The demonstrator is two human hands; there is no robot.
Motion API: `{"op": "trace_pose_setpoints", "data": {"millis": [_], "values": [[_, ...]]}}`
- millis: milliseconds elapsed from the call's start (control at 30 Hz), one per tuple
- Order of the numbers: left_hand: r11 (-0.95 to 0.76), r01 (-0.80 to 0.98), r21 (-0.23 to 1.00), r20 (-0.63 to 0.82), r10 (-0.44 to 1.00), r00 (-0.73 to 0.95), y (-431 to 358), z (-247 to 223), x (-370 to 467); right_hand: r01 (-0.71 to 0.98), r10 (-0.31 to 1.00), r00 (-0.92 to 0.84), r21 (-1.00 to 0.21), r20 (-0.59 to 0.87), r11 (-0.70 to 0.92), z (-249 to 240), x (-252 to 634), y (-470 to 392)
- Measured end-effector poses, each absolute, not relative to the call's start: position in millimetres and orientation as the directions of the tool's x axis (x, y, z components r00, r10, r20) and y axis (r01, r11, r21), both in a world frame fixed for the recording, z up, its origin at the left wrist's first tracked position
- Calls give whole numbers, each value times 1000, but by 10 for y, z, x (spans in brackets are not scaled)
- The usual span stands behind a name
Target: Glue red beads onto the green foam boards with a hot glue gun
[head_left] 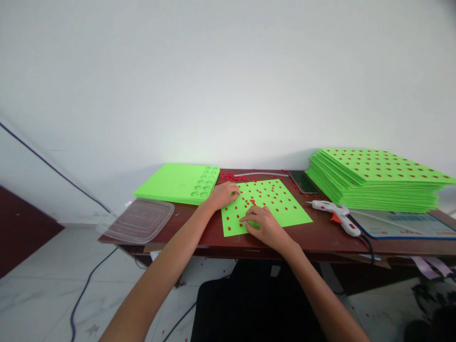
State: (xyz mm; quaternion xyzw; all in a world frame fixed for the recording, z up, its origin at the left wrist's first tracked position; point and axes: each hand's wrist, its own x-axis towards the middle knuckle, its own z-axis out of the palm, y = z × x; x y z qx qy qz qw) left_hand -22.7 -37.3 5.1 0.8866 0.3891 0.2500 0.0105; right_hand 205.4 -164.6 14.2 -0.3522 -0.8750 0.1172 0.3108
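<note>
A bright green sheet (295,218) lies at an angle on the table, dotted with small red pieces in rows, plus a loose little cluster of them (253,202) near its middle. My left hand (223,194) rests over the sheet's left edge with fingers curled together; whatever is between them is too small to tell. Over the near left part of the sheet, my right hand (262,222) has its thumb and forefinger brought together close to a red dot (241,225). Whether a piece is pinched there is hidden.
A pile of red pieces (230,177) lies behind the sheet, beside a pale stick and a phone (302,182). A glue gun (337,214) and a tall stack of dotted green sheets (374,190) stand right. Left are plain green sheets (171,183) and a clear plastic lid (142,221).
</note>
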Motion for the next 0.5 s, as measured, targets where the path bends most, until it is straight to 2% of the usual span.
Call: {"op": "trace_pose_setpoints", "data": {"millis": [267,500], "values": [[-687,694,213,421,706,570,-390,68,-225,555,680,-575,-393,455,733,184,2039,-1699],[-692,691,209,422,701,575,-403,93,-227,553,635,-600,-320,487,769,212,1999,-1723]]}}
